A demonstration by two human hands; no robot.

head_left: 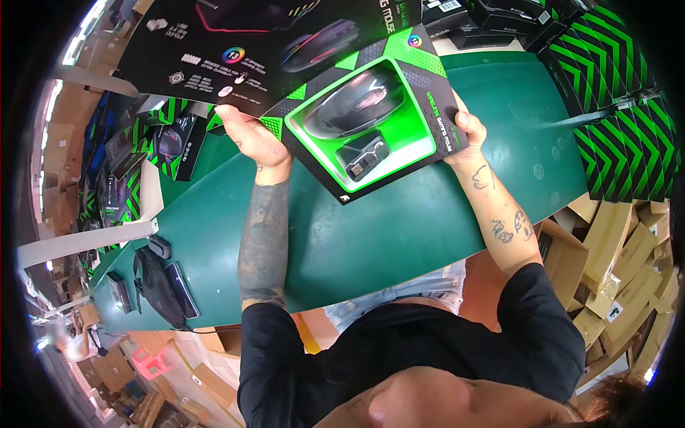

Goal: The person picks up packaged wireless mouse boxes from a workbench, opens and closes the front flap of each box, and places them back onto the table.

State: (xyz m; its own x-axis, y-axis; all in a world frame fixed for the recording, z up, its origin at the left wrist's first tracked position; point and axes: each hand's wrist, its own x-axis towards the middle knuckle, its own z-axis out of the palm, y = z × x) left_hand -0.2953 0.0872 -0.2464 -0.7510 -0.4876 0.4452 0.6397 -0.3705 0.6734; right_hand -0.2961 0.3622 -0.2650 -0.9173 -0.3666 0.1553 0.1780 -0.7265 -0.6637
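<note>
A black and green gaming mouse box point(335, 187) is held up in front of me over the table, tilted, its printed front flap point(264, 64) swung open. Through its window show a black mouse point(353, 103) and a small dark part point(364, 155) with a USB plug, against a bright green insert. My left hand point(253, 139) is closed at the left side, where flap and box meet, its thumb up along the flap's lower edge. My right hand point(467, 134) grips the right edge. Most fingers of both hands are hidden behind the box.
The green table point(371, 235) spreads below. Several green-striped boxes point(624, 143) stand stacked at right, and more mouse boxes point(175, 146) lie at left. A phone point(182, 289) and a black pouch point(153, 282) rest near the left edge. Cardboard cartons point(621, 250) are piled at lower right.
</note>
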